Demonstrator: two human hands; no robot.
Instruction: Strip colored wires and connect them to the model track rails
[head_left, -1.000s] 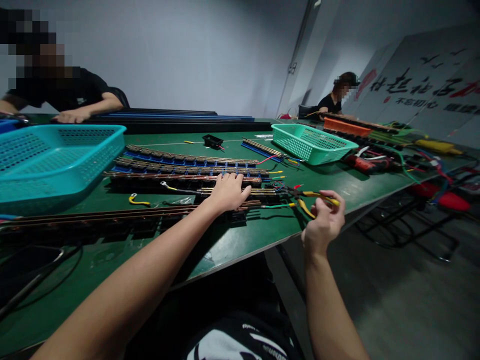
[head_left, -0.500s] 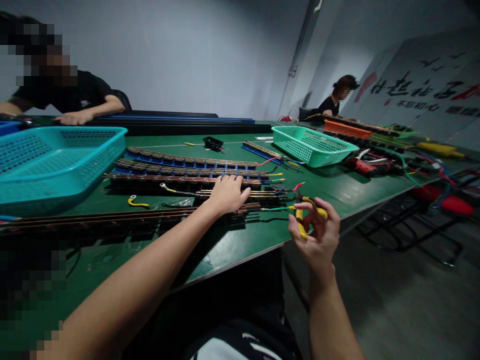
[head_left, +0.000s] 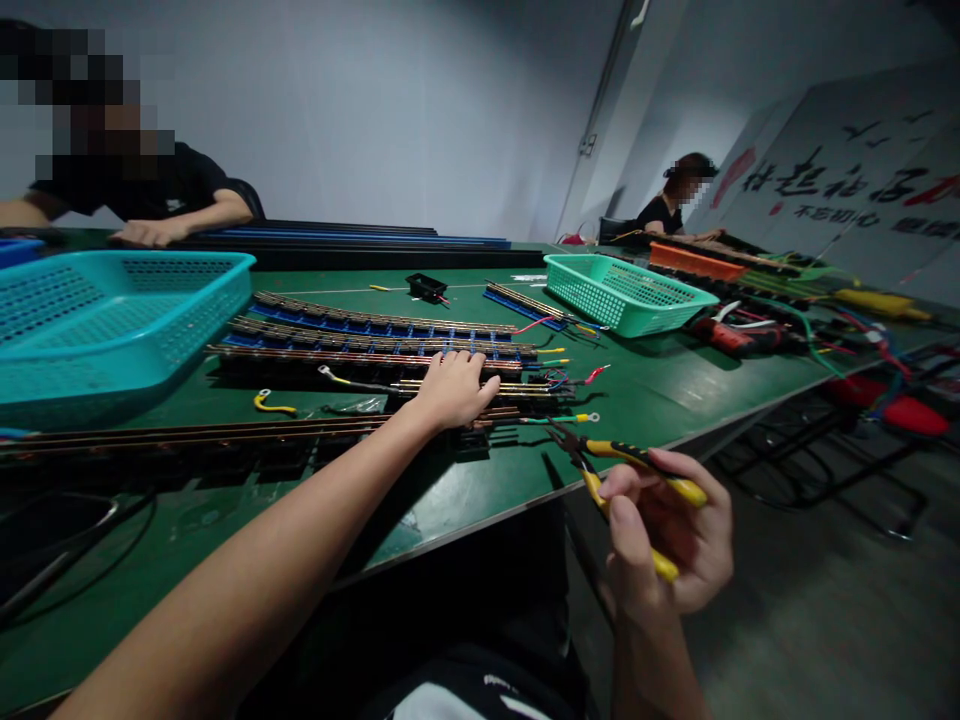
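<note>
My left hand [head_left: 454, 392] lies over a black-based strip with metal rods [head_left: 517, 388], fingers spread and thumb out to the right. What the fingertips touch beneath is hidden. My right hand [head_left: 667, 530] is wrapped round yellow-and-black handled pliers [head_left: 596, 462], in front of the table edge. The pliers' handles are apart and the jaws point left. Just beyond the jaws, a green wire with a yellow sleeve and ring terminal [head_left: 592, 418] sticks out from the nearest copper-rod strip [head_left: 225, 432]. A red wire end [head_left: 598, 374] lies behind it.
Blue-based rod strips [head_left: 375, 325] lie behind my left hand. A turquoise basket [head_left: 150, 340] stands left, a green basket [head_left: 626, 290] back right. A loose yellow wire [head_left: 276, 404] lies left. Red-handled tools [head_left: 739, 333] lie right. Two people sit across the table [head_left: 660, 385].
My right hand has moved right and toward me with the pliers, away from the green wire, whose ring terminal now shows. My left hand has stayed in place.
</note>
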